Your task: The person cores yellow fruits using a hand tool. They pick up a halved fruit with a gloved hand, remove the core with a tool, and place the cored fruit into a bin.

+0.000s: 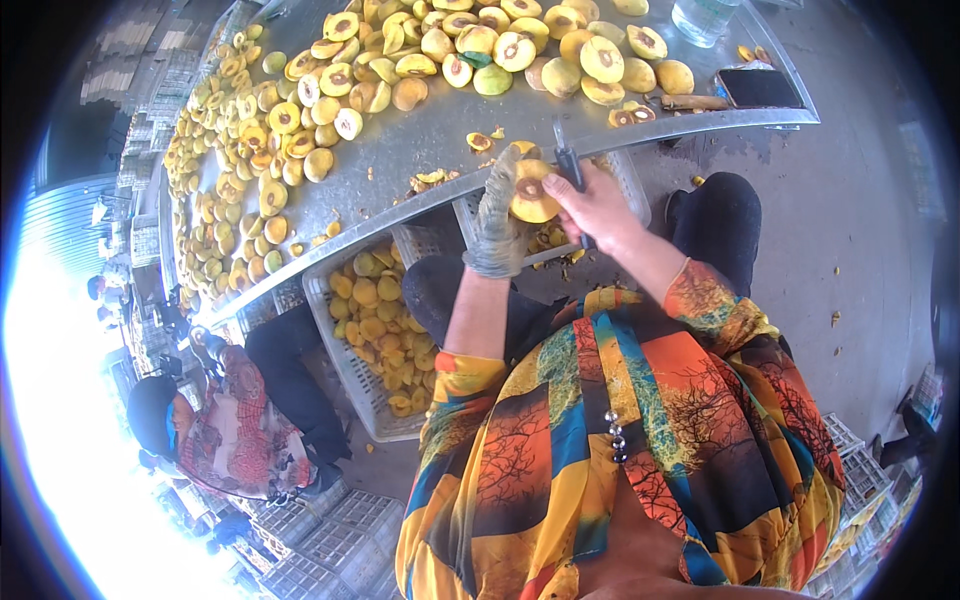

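My left hand, in a pale soiled glove, holds a halved yellow peach whose cut face with a brown pit cavity shows. Bare and to its right, my right hand grips a dark-handled tool with a thin metal tip pointing up over the table edge; its thumb touches the fruit. Another yellow piece shows behind the left fingertips. Many halved peaches are heaped on the metal table beyond my hands. A small cut piece lies near the rim.
A white plastic crate of peach halves stands at lower left, another crate under my hands. A co-worker sits at left. A phone, a wooden-handled tool and a clear container sit at the table's right.
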Action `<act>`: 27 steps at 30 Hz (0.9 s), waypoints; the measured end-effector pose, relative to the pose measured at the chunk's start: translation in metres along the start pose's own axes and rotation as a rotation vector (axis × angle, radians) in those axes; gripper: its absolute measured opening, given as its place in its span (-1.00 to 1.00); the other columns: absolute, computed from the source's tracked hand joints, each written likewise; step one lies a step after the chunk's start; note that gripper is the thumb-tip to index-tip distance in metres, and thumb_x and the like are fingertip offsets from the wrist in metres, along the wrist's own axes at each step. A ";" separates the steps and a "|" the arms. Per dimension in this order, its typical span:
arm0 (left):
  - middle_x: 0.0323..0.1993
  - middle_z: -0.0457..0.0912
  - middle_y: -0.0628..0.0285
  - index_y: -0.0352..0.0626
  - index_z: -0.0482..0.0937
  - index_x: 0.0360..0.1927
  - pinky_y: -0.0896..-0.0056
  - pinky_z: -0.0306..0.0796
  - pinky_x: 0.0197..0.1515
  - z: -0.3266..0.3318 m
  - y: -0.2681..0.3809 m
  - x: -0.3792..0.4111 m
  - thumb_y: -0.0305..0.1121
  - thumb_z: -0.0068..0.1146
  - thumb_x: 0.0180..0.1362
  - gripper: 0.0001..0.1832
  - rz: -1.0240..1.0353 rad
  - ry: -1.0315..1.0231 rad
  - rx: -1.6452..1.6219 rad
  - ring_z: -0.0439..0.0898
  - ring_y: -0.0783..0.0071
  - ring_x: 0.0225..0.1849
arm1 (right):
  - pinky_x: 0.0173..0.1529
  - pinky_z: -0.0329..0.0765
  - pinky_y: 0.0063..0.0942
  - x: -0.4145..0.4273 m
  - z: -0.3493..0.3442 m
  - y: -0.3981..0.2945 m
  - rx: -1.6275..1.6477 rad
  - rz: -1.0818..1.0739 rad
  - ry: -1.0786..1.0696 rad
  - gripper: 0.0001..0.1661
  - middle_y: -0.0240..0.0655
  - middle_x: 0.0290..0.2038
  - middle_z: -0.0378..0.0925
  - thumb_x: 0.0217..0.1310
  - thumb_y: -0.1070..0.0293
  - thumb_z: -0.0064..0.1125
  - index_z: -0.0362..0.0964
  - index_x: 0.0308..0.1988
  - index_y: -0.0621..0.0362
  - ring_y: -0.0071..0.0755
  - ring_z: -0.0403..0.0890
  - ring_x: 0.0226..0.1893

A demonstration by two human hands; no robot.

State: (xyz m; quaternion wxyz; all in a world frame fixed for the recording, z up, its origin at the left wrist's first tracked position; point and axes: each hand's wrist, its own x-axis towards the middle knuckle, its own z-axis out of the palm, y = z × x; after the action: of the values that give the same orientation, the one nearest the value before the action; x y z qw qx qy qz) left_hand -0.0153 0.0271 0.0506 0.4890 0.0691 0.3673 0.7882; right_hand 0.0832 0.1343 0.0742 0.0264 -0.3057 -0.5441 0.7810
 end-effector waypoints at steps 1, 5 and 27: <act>-0.11 0.52 0.17 -0.14 0.37 0.01 0.27 0.44 -0.06 0.005 -0.003 -0.002 0.06 -0.02 0.15 -0.47 0.062 0.084 -0.056 0.51 0.33 -0.11 | -0.61 0.45 -0.53 0.001 0.008 0.007 -0.026 0.071 0.043 -0.59 -0.37 -0.66 0.37 0.18 0.08 0.08 0.33 -0.17 0.22 -0.49 0.46 -0.70; -0.31 0.58 0.15 -0.15 0.50 -0.20 0.26 0.49 -0.19 -0.026 -0.016 0.011 0.16 -0.02 0.09 -0.47 0.082 0.482 -0.132 0.57 0.28 -0.28 | -0.27 0.51 -0.27 0.005 0.007 0.051 -0.720 -0.514 0.194 -0.56 -0.14 -0.48 0.42 0.11 0.15 0.15 0.32 -0.11 0.21 0.01 0.55 -0.41; -0.38 0.59 0.18 -0.19 0.52 -0.27 0.36 0.48 -0.16 -0.003 -0.017 -0.008 -0.19 0.04 0.11 -0.73 -0.072 0.316 -0.202 0.58 0.34 -0.27 | 0.12 0.30 -0.16 -0.006 -0.001 0.012 -1.199 -1.059 -0.153 -0.70 -0.11 0.04 0.24 -0.30 0.44 0.28 0.42 -0.40 0.22 -0.06 0.28 0.10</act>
State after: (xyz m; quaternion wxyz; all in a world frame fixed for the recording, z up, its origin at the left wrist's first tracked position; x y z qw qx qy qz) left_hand -0.0007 0.0231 0.0396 0.4575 -0.1184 0.3608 0.8041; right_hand 0.0920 0.1283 0.0657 0.1875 0.0851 -0.9438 0.2584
